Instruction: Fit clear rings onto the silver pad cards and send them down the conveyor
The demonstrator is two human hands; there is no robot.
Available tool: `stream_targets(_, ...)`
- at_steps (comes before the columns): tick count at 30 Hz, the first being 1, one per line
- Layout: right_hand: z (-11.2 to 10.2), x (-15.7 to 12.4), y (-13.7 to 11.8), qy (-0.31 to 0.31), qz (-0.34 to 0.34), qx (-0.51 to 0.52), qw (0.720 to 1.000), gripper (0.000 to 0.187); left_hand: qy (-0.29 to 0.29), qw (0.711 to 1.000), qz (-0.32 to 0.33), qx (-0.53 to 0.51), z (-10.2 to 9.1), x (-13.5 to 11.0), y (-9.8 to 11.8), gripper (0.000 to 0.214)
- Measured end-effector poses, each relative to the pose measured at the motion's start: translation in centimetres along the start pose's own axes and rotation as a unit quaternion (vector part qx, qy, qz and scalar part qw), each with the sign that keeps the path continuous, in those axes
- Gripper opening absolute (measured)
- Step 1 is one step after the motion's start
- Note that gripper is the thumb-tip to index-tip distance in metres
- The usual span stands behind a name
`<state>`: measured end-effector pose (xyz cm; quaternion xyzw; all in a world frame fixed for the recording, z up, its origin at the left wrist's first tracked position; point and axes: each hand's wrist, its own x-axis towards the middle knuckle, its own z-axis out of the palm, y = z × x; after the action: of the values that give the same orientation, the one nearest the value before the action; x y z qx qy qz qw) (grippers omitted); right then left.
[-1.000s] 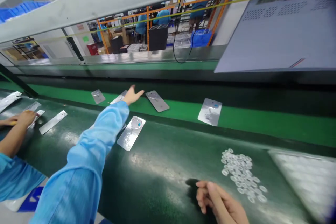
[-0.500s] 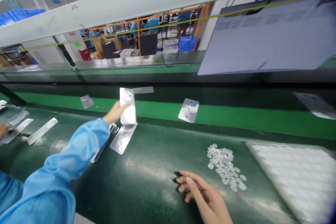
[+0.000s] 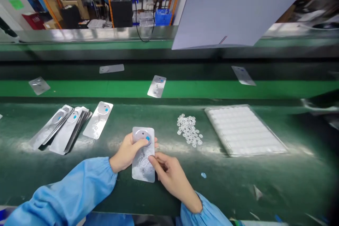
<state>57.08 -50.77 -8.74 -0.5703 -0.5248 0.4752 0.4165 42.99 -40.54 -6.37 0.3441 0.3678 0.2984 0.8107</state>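
A silver plate with a round disc and a blue dot near its top lies in front of me on the dark green bench. My left hand grips its left edge, thumb on the disc. My right hand pinches the plate's right side with closed fingers. Both sleeves are light blue.
A fanned stack of silver plates and one single plate lie to the left. A pile of small clear rings and a white tray sit to the right. More plates ride the green conveyor behind.
My left hand brought a plate from the conveyor down to the bench in front of me. My right hand moved in and took hold of it. The view tilted down.
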Motion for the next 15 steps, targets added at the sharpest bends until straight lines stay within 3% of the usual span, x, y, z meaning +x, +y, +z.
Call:
stream_targets(3, 0.1, -0.4, -0.2, 0.028, -0.018, -0.009, 0.999, 0.036, 0.030, 0.999, 0.003, 0.011, 0.1, -0.3, -0.2, 0.039)
stream_targets(5, 0.0, -0.7, -0.6, 0.107, -0.047, -0.018, 0.993, 0.025, 0.031, 0.999, -0.004, 0.022, 0.0, -0.5, -0.4, 0.035)
stream_targets(8, -0.3, -0.8, -1.6, 0.218, -0.134, -0.090, 0.962, 0.014, 0.016, 0.999, 0.002, 0.043, 0.1, -0.6, -0.4, 0.030)
stream_targets(11, -0.6, 0.1, -2.5, 0.222, -0.223, -0.211, 0.925, 0.020, 0.015, 0.996, 0.046, 0.078, 0.2, -0.7, -0.3, 0.028)
stream_targets(15, -0.7, 1.5, -2.5, 0.212, -0.253, -0.318, 0.889, 0.022, -0.007, 0.991, 0.077, 0.109, 0.0, -0.8, -0.3, 0.028)
